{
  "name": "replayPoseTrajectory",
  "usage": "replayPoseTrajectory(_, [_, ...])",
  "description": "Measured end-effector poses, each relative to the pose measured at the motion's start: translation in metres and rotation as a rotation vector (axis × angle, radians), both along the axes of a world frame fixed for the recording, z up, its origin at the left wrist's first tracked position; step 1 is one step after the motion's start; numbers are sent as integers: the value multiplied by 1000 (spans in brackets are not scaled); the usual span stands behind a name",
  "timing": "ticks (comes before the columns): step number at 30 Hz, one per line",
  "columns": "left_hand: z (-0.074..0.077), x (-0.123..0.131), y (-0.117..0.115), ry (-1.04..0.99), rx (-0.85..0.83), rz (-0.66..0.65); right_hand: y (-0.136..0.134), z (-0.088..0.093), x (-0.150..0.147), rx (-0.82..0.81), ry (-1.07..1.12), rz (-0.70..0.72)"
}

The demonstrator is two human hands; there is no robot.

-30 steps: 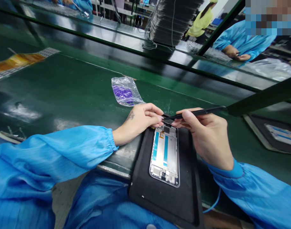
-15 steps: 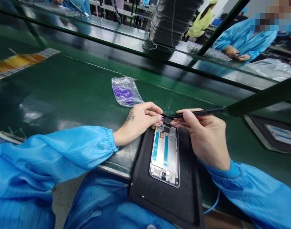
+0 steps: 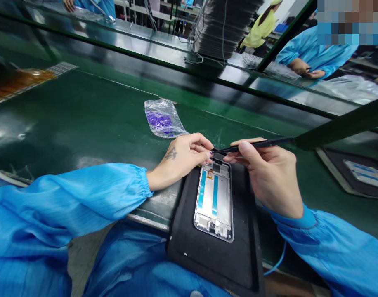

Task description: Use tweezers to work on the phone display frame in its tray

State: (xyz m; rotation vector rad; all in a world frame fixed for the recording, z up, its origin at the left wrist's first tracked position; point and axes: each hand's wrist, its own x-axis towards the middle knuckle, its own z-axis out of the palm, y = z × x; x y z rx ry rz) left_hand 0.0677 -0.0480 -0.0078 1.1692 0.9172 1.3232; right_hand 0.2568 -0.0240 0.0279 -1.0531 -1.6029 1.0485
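right hand (image 3: 272,177) holds black tweezers (image 3: 263,144), their tip pointing left, right at the fingertips of the left hand (image 3: 181,161). those left fingers are drawn in narrow; the spot is tiny, so i cannot tell whether they pinch something. on the near side of both hands, a phone frame (image 3: 209,202) with two blue strips (image 3: 215,196) lies on a black tray (image 3: 213,260). far left of it, a clear bag (image 3: 161,119) showing purple lies on the green table (image 3: 93,119).

Metallic phone frame (image 3: 224,198), matt foam-like tray (image 3: 213,260), smooth glossy tabletop (image 3: 99,119).
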Motion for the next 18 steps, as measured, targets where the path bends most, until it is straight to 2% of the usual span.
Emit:
replayPoseTrajectory(10, [-5, 1, 2, 17, 2, -18, 3, 0, 1, -29, -15, 26])
replayPoseTrajectory(18, [-8, -2, 5, 158, 20, -28, 2, 5, 0, -25, -47, 20])
